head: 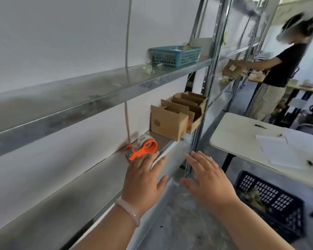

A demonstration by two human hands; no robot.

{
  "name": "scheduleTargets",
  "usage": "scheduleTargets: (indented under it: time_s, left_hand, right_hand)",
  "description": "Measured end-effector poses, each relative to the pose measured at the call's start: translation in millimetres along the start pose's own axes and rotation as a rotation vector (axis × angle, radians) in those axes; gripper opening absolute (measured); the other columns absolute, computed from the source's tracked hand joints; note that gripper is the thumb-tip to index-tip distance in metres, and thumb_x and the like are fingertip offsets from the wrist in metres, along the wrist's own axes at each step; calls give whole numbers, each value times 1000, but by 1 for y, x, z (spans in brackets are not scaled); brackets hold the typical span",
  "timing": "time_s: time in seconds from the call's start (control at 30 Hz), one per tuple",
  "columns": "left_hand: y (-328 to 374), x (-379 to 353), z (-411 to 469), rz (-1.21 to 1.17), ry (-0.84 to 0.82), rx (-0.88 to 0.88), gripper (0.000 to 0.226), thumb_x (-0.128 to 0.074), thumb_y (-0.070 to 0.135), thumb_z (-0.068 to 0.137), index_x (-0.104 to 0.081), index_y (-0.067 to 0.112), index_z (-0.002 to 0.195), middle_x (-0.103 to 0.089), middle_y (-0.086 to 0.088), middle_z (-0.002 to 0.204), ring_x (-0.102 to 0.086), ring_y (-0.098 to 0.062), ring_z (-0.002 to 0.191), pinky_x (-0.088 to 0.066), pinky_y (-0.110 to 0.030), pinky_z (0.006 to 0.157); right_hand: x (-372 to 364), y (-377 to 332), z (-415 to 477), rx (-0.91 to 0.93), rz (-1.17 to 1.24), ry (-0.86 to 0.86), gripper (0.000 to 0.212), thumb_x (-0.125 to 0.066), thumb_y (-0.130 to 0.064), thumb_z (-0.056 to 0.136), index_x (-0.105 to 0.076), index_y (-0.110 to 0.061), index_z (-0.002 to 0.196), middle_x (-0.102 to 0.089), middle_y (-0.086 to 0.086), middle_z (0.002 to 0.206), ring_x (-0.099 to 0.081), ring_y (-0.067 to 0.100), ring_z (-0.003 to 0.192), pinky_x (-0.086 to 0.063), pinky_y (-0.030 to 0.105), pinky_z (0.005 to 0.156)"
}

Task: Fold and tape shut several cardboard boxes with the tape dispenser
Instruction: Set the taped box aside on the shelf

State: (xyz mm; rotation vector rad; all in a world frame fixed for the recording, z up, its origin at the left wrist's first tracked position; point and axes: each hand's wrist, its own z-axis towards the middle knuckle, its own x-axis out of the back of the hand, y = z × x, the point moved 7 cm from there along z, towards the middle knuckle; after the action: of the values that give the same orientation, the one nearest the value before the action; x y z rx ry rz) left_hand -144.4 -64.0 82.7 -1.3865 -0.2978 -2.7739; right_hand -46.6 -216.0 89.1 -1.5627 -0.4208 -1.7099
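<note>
Presently | left hand (145, 179), right hand (209, 179): fingers straight, empty | tape dispenser (146, 147) partly behind left hand (blurred)

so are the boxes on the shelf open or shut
Open. The boxes stand on the shelf with top flaps sticking up and dark openings showing.

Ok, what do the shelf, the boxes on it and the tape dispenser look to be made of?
The shelf looks like galvanised sheet metal: dull grey, streaky sheen, folded front edge. The boxes are matte brown cardboard, likely corrugated, with flaps standing open. The tape dispenser has a glossy orange handle, probably plastic; its blurred front plate looks metallic.
</note>
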Motion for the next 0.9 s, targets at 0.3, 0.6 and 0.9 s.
scheduleTargets:
  time_s: [0.3,0.6,0.9]
  left_hand:
    - [-39,-105,96,-18,-63,-2,51,-56,47,85,-55,30,133,-55,4,134,-49,-19,122,-46,-43,100]
    - [-95,-179,189,-33,-177,54,53,-51,53,89,-48,33,138,-52,5,138,-50,-17,125,-45,-37,100]
    - [-113,-208,212,-76,-206,189,53,-41,56,91,-47,35,139,-50,7,142,-48,-18,129,-47,-42,101]
  right_hand:
    - [-34,69,119,-98,-7,-100,73,-34,-66,94,-3,-38,154,0,-16,163,7,5,149,11,25,117]
    - [-58,117,232,-210,69,-172,70,-39,-58,97,-8,-35,155,-6,-15,163,-2,9,150,-6,31,122]
    - [-68,141,334,-157,131,-138,46,-33,-29,106,-26,-36,151,-21,-12,160,-20,16,147,-23,35,118]
